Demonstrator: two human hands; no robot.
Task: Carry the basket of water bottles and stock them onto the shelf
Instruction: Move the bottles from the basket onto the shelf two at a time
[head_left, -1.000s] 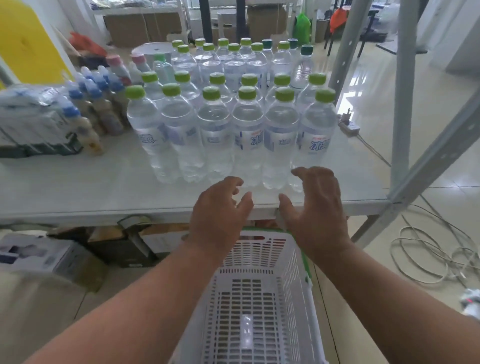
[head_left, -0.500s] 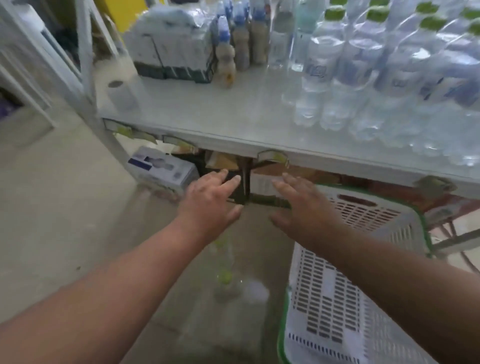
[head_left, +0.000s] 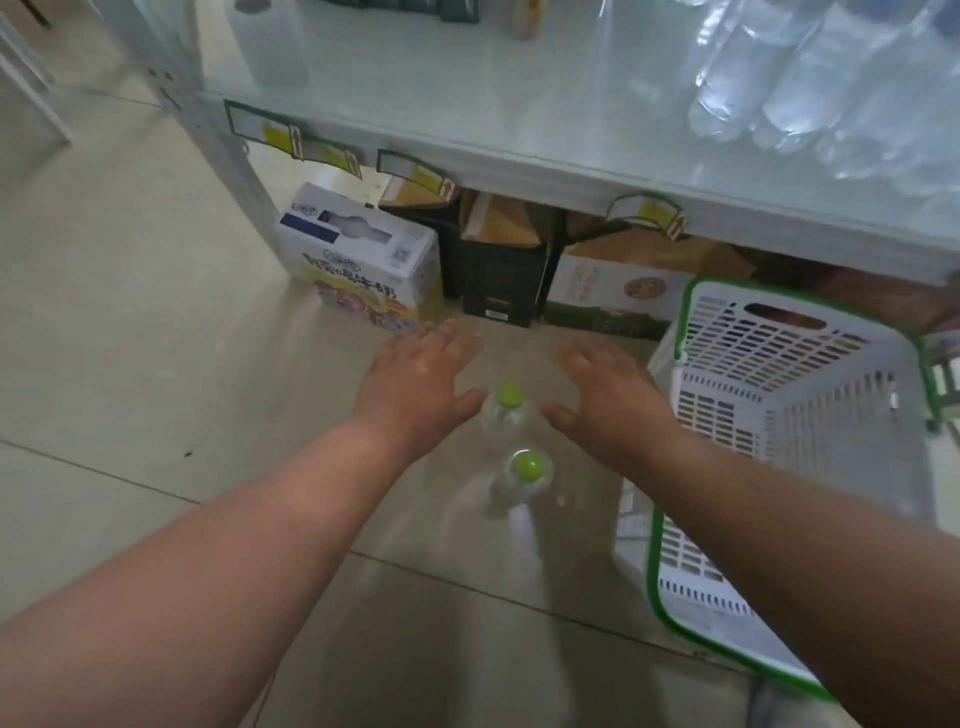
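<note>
Water bottles with green caps, two of them, stand upright on the floor tiles: the farther bottle (head_left: 506, 410) sits between the two hands, and the nearer bottle (head_left: 524, 475) is just behind it, toward the person. The left hand (head_left: 421, 384) and right hand (head_left: 602, 395) are both spread, fingers straight, palms turned inward on either side of the farther bottle, holding nothing; whether either thumb touches it I cannot tell through the blur. The step in hand looks like picking these two up, and it would go best with one hand closing round each body below the shoulder, since clear bottles on glossy tile tip easily if knocked at the cap. The white basket with green rim (head_left: 670, 613) lies just to the right, apparently empty where visible. Above, the shelf edge (head_left: 519, 161) overhangs with price-tag holders (head_left: 415, 171) jutting out, so the lift should come back toward the body before rising. Shelf room looks open left of the stocked bottles (head_left: 779, 93); cartons (head_left: 363, 260) crowd the space beneath.
</note>
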